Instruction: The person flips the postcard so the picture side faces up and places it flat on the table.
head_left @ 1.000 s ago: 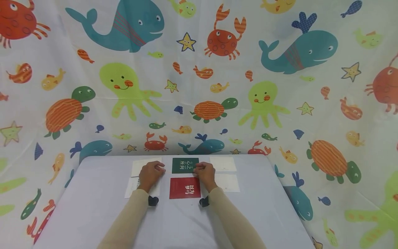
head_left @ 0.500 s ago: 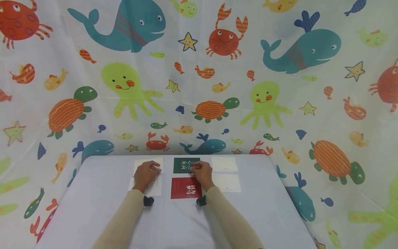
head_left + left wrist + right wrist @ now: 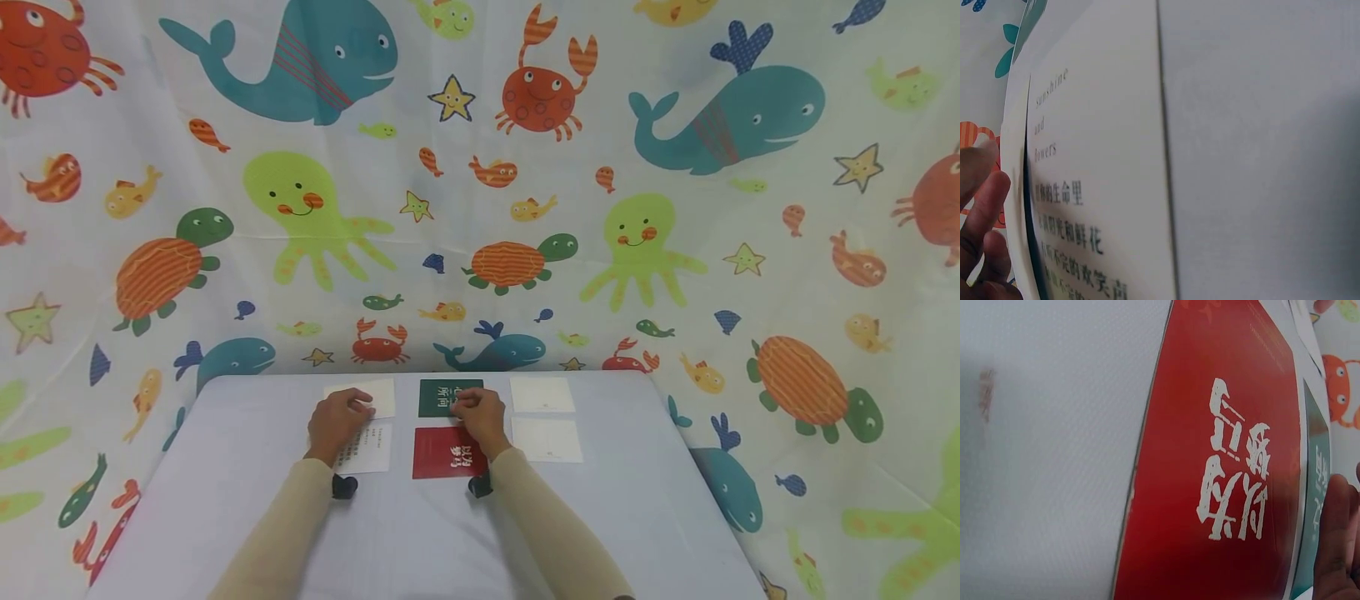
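Note:
In the head view my left hand [image 3: 333, 423] is over two white cards on the left, its fingers loosely bent. The nearer white card [image 3: 1100, 144] bears printed text, with "Sunshine and flowers" legible in the left wrist view. Part of the farther white card [image 3: 381, 398] is hidden by that hand. My right hand [image 3: 483, 417] hovers around the right ends of a green card [image 3: 431, 398] and a red card [image 3: 435, 454], both with white Chinese characters. Its bent fingers [image 3: 1333, 531] appear beside the green card in the right wrist view. I see nothing held by either hand.
Two pale cards lie to the right, the farther card [image 3: 542, 394] just behind the nearer card [image 3: 547, 440]. All the cards rest on a white-covered table [image 3: 420, 542]. A sea-animal curtain [image 3: 480, 200] hangs behind the table's far edge.
Both hands have moved to the left. More of the nearer left card's text is uncovered, while the right hand now covers more of the green card. The cards look unmoved.

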`<state>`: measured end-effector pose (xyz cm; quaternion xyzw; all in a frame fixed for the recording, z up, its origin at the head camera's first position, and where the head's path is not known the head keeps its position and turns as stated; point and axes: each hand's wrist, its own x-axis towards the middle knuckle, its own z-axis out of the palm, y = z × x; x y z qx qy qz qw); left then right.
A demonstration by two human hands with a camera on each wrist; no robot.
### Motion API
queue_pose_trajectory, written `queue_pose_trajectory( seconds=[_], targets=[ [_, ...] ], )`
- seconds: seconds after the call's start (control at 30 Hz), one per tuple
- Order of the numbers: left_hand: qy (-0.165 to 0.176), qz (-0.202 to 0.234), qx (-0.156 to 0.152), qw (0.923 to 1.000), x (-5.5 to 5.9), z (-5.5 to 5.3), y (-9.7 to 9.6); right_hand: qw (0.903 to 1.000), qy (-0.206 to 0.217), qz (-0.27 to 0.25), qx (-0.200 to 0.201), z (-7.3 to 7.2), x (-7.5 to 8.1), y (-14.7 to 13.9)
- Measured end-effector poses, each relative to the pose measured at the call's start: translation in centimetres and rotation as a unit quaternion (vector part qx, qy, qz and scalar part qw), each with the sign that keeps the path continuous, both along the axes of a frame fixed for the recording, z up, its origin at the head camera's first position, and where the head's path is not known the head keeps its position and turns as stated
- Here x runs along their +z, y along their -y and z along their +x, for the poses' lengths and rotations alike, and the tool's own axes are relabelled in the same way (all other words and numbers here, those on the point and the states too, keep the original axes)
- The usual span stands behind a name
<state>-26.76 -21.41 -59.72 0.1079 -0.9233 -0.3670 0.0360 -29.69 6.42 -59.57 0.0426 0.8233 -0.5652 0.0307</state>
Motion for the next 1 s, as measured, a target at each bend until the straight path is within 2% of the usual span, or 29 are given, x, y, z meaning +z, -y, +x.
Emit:
queue_pose_trajectory(
  seconds=[0.1,0.3,0.57,0.73,1.0],
  targets=[
    [0.003,-0.005,0.002,1.0,-0.2,0.0,0.5,1.0,-0.007,0.001,0.001,0.0,-0.1,0.3],
    [0.001,-0.002,0.008,1.0,0.4,0.4,0.9,0.9997,-0.01,-0.005,0.022,-0.2,-0.1,0.9],
    [0.001,-0.001,0.025,0.9997,0.3,1.0,2.0,0.999,-0.015,-0.003,0.042,0.0,0.2,2.0],
    [0.002,-0.009,0.03,0.9995,0.1,1.2,2.9,0.9989,-0.016,-0.001,0.045,0.2,0.1,2.7],
    [0.003,-0.004,0.044,0.999,0.5,1.8,3.8,0.9992,0.005,0.006,0.04,0.3,-0.4,3.8]
  ],
)
